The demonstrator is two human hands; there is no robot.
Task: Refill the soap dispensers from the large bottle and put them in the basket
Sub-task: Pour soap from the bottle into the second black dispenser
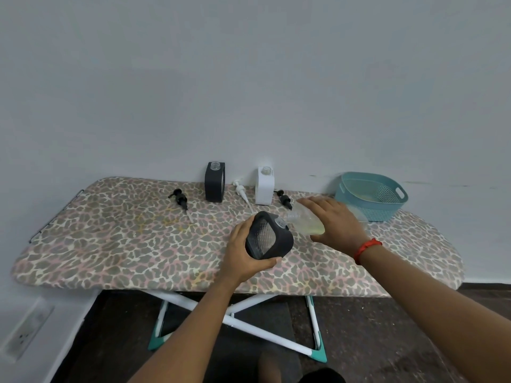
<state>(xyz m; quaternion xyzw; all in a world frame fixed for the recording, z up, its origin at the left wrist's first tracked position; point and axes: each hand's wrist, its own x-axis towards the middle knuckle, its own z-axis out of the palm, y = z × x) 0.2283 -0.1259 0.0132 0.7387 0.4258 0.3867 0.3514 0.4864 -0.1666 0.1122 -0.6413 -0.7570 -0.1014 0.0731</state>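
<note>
left hand (243, 258) clamps a tilted black dispenser (269, 239); right hand (334, 222) grips the large bottle (307, 221) tipped at its mouth. far: black dispenser (214, 181), white dispenser (264, 186), loose pumps (179, 199), basket (370, 195) right.

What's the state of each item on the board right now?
Black dispenser in left hand: uncapped, tilted, being filled.
Clear large bottle: tipped, mouth at dispenser neck, gripped by right hand.
Black dispenser by wall: upright, uncapped.
White dispenser: upright, uncapped.
Three pumps: lying loose.
Teal plastic basket: no dispensers inside.
</note>
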